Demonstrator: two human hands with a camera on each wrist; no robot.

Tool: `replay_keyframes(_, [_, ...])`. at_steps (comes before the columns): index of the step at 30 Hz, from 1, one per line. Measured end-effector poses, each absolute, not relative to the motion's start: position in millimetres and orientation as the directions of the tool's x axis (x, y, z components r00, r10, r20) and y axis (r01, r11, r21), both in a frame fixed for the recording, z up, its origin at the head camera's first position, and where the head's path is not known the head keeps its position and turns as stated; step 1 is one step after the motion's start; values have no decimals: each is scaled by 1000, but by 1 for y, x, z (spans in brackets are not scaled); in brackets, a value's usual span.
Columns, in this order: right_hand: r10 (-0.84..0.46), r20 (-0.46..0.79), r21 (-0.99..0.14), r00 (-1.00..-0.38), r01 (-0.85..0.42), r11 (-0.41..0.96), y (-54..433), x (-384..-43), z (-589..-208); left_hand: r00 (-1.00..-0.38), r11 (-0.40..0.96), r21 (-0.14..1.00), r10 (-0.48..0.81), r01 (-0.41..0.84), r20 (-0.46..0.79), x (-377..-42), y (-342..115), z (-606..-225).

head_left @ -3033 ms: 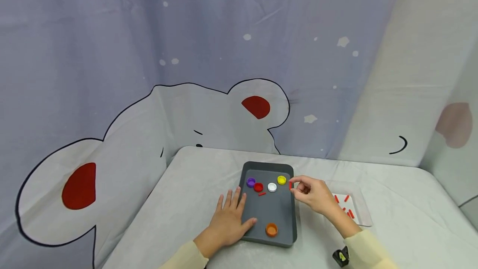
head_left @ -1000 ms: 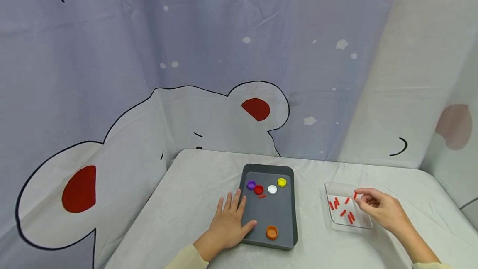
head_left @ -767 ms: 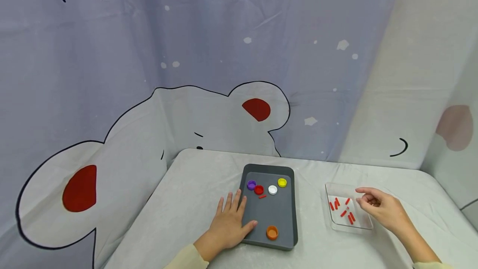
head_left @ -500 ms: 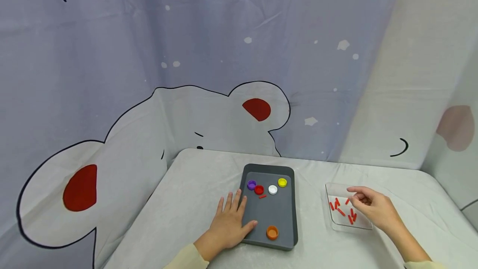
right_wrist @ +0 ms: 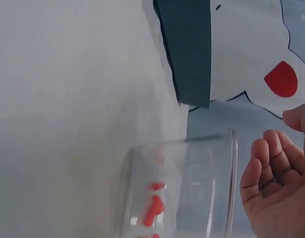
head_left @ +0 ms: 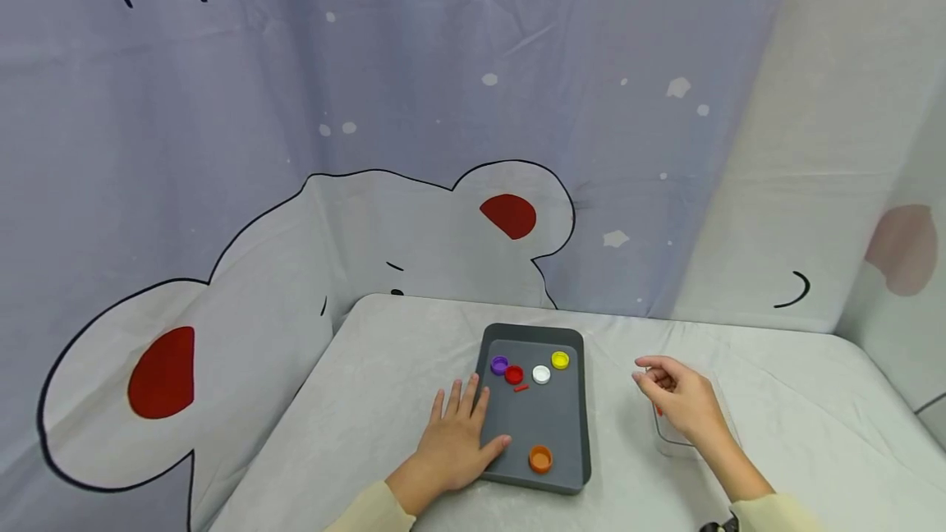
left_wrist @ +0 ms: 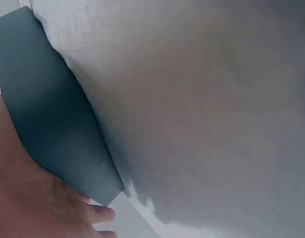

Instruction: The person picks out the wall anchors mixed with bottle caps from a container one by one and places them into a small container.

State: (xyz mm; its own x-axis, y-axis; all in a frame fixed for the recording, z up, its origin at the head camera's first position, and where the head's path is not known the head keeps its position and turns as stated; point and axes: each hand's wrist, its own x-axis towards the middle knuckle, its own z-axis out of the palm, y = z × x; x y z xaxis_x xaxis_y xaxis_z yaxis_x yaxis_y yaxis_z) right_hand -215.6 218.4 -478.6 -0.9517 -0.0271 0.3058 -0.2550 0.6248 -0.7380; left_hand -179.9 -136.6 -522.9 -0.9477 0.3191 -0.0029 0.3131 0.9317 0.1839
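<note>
My left hand (head_left: pixel 452 443) lies with straight, spread fingers on the left rim of a dark grey tray (head_left: pixel 534 433). In the tray are purple (head_left: pixel 499 365), red (head_left: pixel 513 374), white (head_left: pixel 541 374), yellow (head_left: pixel 560 360) and orange (head_left: pixel 540 459) round caps, plus one small red stick (head_left: pixel 521 388). Above the left part of a clear plastic box (head_left: pixel 683 448) hovers my right hand (head_left: pixel 683 401), its thumb and index finger apart and the other fingers loosely curled, with nothing visible between them. Several red sticks (right_wrist: pixel 153 210) show inside the box in the right wrist view; the hand mostly covers them in the head view.
A white cloth (head_left: pixel 399 351) covers the table. Behind it hangs a printed curtain (head_left: pixel 414 89). A small dark object (head_left: pixel 720 525) shows beside the right sleeve at the bottom edge.
My right hand carried a red stick from the tray's right edge to the box and let it go. Sticks in the box shifted, then the hand moved left. My left hand stayed put.
</note>
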Motion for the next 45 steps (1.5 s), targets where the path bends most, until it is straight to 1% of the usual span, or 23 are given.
replay_keyframes(5, [-18, 324, -738, -946, -265, 621, 198, -219, -480, -949, 934, 181, 315, 308, -10, -179, -136, -520])
replay_keyframes(17, [-62, 278, -766, -959, -260, 589, 156, -223, -488, -951, 938, 177, 307, 298, -24, -179, -135, -520])
replay_keyframes(27, [-140, 254, -782, -957, -288, 553, 123, -226, -490, -954, 943, 161, 298, 291, -18, -179, -135, -521])
replay_keyframes(36, [-177, 241, -761, -954, -299, 576, 102, -233, -499, -955, 947, 150, 293, 285, -35, -179, -134, -521])
replay_keyframes(40, [-199, 212, -755, -957, -290, 588, 94, -235, -502, -954, 945, 149, 297, 290, -30, -180, -135, -522])
replay_keyframes(45, [-240, 171, -682, -956, -290, 671, 85, -238, -504, -953, 944, 148, 301, 294, -22, -180, -135, -523])
